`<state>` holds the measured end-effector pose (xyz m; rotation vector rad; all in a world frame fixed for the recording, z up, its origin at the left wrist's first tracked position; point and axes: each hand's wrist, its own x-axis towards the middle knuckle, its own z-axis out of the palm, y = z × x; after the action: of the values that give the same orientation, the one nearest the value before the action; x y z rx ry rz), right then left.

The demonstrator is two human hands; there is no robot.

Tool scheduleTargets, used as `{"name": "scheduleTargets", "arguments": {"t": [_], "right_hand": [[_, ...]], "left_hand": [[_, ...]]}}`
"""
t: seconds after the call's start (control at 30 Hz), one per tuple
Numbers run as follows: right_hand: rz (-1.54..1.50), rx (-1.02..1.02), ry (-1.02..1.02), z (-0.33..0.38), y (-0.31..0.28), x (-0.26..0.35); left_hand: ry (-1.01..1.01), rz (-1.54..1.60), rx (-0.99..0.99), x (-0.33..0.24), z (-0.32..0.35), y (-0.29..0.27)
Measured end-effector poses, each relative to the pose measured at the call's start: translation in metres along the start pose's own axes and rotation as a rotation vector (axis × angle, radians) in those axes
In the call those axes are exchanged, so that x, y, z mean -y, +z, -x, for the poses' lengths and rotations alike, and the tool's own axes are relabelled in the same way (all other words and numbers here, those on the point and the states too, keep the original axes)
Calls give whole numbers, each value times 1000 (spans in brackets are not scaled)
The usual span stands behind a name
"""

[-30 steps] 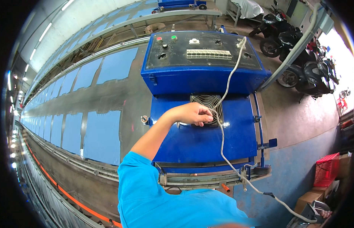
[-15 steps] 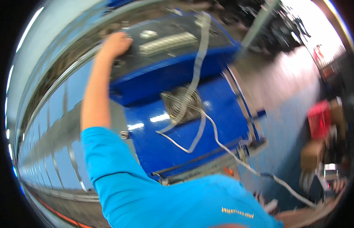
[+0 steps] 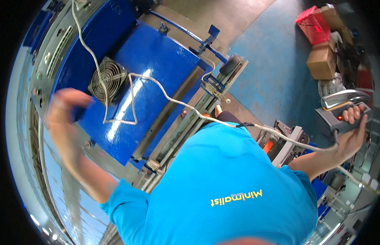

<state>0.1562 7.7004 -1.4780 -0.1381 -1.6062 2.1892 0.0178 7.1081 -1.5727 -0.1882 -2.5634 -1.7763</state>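
At the right, my right hand (image 3: pixel 352 115) is closed around the handle of a clothes iron (image 3: pixel 346 98). The iron has a chrome shell, a grey body and a small lit red lamp. From it a whitish power cord (image 3: pixel 190 107) runs left across my front and bends sharply over a blue metal machine cover (image 3: pixel 165 61). My left hand (image 3: pixel 71 102) is smeared by motion above the cover's left edge, near a round wire fan guard (image 3: pixel 107 79). I cannot make out anything in it.
A grey panel with small knobs (image 3: pixel 49 59) lies left of the blue cover. Blue framework (image 3: pixel 206 43) and a metal rail (image 3: pixel 235 69) stick out at its right. A red basket (image 3: pixel 313 25) and cardboard boxes (image 3: pixel 322 63) stand on the floor at the far right.
My left hand has come back from the grey panel toward me. The view has swung round, and the iron in my right hand now shows plainly.
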Motion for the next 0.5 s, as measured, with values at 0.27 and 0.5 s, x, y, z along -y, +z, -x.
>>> {"name": "scheduleTargets", "arguments": {"t": [0.27,0.5], "right_hand": [[-58,24,271,-62,-76,-84],[-37,353,415,-111,-108,-144]], "left_hand": [[-610,760,452,47,117,279],[-733,1114,-120,34,139,379]]}}
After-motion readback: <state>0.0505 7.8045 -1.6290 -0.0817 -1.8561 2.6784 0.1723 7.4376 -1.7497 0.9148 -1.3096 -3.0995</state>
